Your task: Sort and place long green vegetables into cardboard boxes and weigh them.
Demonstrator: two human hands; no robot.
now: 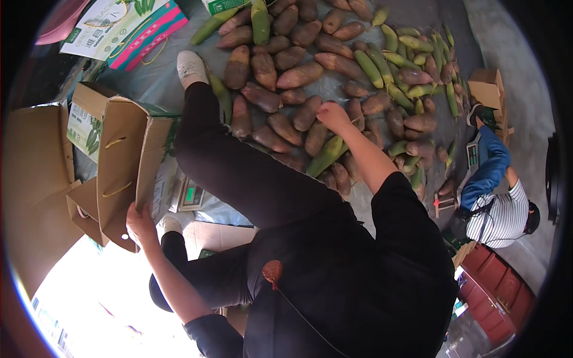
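Note:
My left hand (141, 225) is closed on the lower edge of an open cardboard carton (122, 158), which lies tilted at my left with its rope handles showing. My right hand (335, 116) reaches into a wide pile of radishes. Its fingers are curled at the end of a reddish-brown radish (307, 113), and the fingertips are partly hidden. Around it lie many more soil-stained radishes (280, 129), with several long green radishes (326, 156) among them. Just right of the carton sits a scale with a lit green display (191, 194).
My bent leg and white shoe (191, 68) lie between carton and pile. Printed gift boxes (110, 27) stand at the far left. Green radishes (412, 53) cover the far right of the sheet. Another person (498, 218) sits at right near a second scale (473, 155) and cartons (486, 89).

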